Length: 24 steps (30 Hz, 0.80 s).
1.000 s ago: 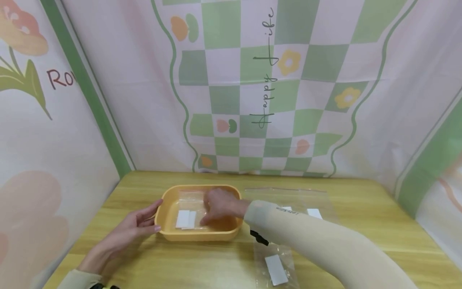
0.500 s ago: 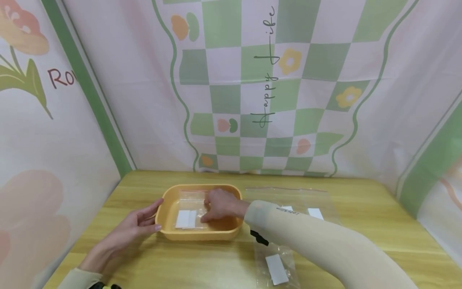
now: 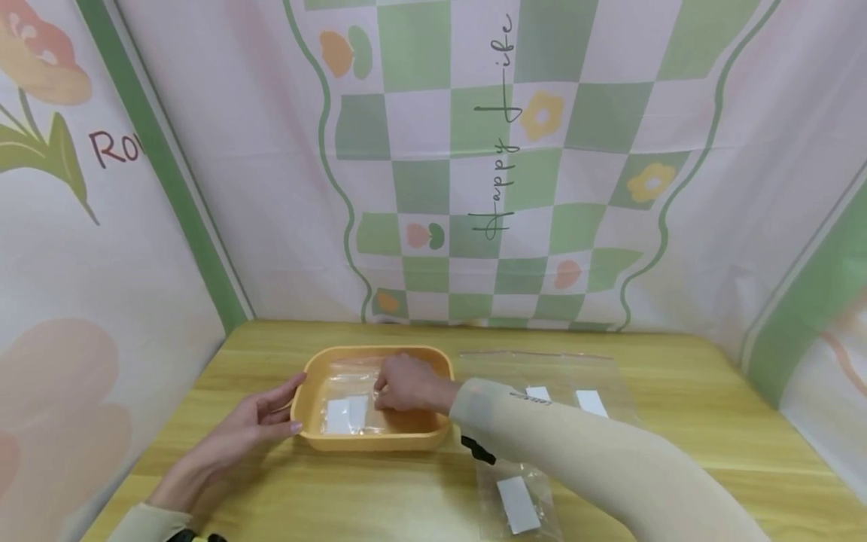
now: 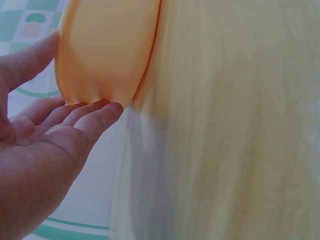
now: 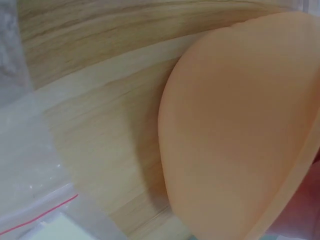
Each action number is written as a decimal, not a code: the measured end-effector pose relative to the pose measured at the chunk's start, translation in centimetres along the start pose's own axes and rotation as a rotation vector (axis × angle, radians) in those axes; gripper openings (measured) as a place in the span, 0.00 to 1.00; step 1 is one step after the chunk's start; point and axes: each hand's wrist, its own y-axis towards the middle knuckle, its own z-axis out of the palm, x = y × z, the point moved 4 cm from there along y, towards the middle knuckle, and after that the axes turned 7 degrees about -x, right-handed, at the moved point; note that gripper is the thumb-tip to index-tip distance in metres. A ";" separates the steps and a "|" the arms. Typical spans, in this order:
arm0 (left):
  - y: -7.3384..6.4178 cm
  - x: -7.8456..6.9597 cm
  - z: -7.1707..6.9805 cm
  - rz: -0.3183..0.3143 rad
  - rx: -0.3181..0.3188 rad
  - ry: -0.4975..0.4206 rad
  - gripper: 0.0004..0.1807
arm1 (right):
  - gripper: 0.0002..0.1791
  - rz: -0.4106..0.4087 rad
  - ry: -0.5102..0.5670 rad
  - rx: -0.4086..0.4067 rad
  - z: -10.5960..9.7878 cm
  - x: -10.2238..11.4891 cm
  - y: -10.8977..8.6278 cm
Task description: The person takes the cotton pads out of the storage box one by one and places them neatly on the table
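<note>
A yellow-orange plastic basin (image 3: 375, 443) sits on the wooden table in the head view. Inside it lie clear zip bags (image 3: 344, 382) with white cards (image 3: 347, 415). My right hand (image 3: 406, 385) reaches into the basin over its right side, its curled fingers pinching the bag plastic; the fingertips are partly hidden. At the basin's left end my left hand (image 3: 260, 418) touches the rim with its thumb and fingers spread. In the left wrist view, fairly straight fingers (image 4: 95, 120) rest against the basin's end wall. The right wrist view mostly shows the basin's outer wall (image 5: 230, 125).
Right of the basin, flat clear zip bags (image 3: 518, 366) with white cards lie on the table (image 3: 366, 497), partly under the right forearm. Another clear bag (image 3: 491, 516) with a white card lies nearer the front. A patterned curtain (image 3: 420, 188) hangs behind the table.
My right hand has moved slightly left inside the basin. The bag and its white cards have shifted a little left and nearer, and the plastic looks more wrinkled. The left hand stays put.
</note>
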 end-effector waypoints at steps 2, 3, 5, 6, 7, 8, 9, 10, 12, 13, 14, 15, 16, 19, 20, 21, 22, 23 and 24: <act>0.0 0.0 0.0 0.000 0.002 -0.002 0.47 | 0.10 -0.010 0.013 -0.017 0.0 0.1 0.0; 0.0 0.0 0.0 -0.001 0.002 -0.001 0.47 | 0.08 -0.017 0.020 -0.024 0.0 0.1 0.0; 0.0 0.0 0.0 -0.002 0.001 -0.001 0.47 | 0.06 -0.022 0.040 -0.039 -0.1 0.1 0.0; -0.1 0.0 0.0 -0.004 0.002 -0.003 0.47 | 0.06 -0.024 0.053 -0.048 -0.2 0.0 -0.1; -0.1 0.0 0.1 -0.005 0.002 -0.003 0.47 | 0.07 -0.024 0.073 -0.057 -0.3 0.0 -0.2; -0.1 0.0 0.1 -0.004 0.002 -0.002 0.47 | 0.07 -0.027 0.095 -0.064 -0.4 0.0 -0.2; -0.1 0.0 0.1 -0.003 0.003 -0.003 0.47 | 0.07 -0.036 0.116 -0.076 -0.5 0.0 -0.3; -0.1 0.0 0.1 -0.002 0.005 -0.001 0.47 | 0.07 -0.040 0.140 -0.089 -0.6 -0.1 -0.4; -0.1 0.0 0.1 0.003 0.006 -0.002 0.47 | 0.08 -0.050 0.188 -0.111 -0.8 -0.1 -0.5; -0.1 0.1 0.1 0.005 0.005 -0.001 0.47 | 0.08 -0.051 0.214 -0.120 -0.9 -0.1 -0.5; -0.1 0.1 0.1 0.008 0.004 -0.001 0.47 | 0.09 -0.051 0.237 -0.129 -0.9 0.0 -0.5; -0.1 0.1 0.1 0.009 0.003 -0.002 0.47 | 0.10 -0.046 0.266 -0.135 -1.0 0.0 -0.6; -0.1 0.1 0.1 0.009 0.001 -0.001 0.47 | 0.10 -0.037 0.288 -0.145 -1.0 0.1 -0.7; -0.1 0.1 0.1 0.008 -0.005 0.001 0.47 | 0.12 -0.016 0.386 -0.167 -0.8 0.4 -0.8; -0.1 0.1 0.1 0.007 -0.006 0.001 0.47 | 0.13 -0.004 0.448 -0.161 -0.7 0.5 -0.8; -0.1 0.1 0.0 0.005 -0.006 0.001 0.47 | 0.15 0.010 0.514 -0.154 -0.5 0.6 -0.9; -0.1 0.1 0.0 0.004 -0.006 0.003 0.47 | 0.17 0.025 0.580 -0.145 -0.4 0.7 -0.9; -0.1 0.1 0.0 0.004 -0.004 0.003 0.47 | 0.19 0.045 0.650 -0.134 -0.2 0.8 -0.9; -0.1 0.1 0.0 0.003 -0.002 0.002 0.47 | 0.23 0.070 0.720 -0.119 -0.1 0.8 -0.9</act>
